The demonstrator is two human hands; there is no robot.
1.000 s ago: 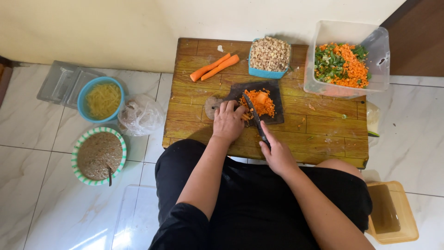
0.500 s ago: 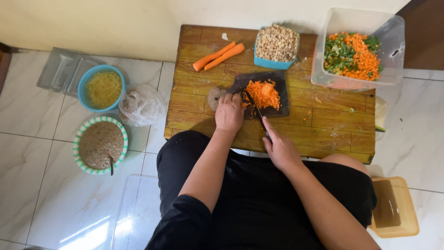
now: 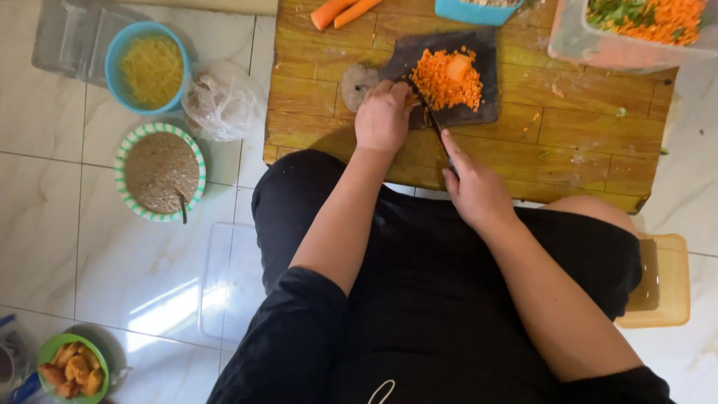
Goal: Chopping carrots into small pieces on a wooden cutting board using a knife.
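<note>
On a low wooden table (image 3: 583, 142) lies a dark cutting board (image 3: 479, 108) with a heap of finely chopped carrot (image 3: 447, 78). My right hand (image 3: 475, 187) grips the handle of a knife (image 3: 432, 120) whose blade reaches into the heap. My left hand (image 3: 383, 116) rests on the board's left edge, fingers curled beside the carrot and the blade's tip. Two whole carrots (image 3: 340, 11) lie at the table's far left.
A clear tub of chopped vegetables (image 3: 621, 34) and a blue container (image 3: 475, 11) stand at the table's far edge. On the tiled floor to the left: a blue bowl of yellow shreds (image 3: 149, 67), a plastic bag (image 3: 224, 101), a green-rimmed bowl with a spoon (image 3: 159, 172), a green bowl of fried pieces (image 3: 71, 370). Yellow stool (image 3: 662, 280) at right.
The view has dropped closer to the table, so everything sits higher in the picture. Both hands stay at the board with the knife in the carrot heap.
</note>
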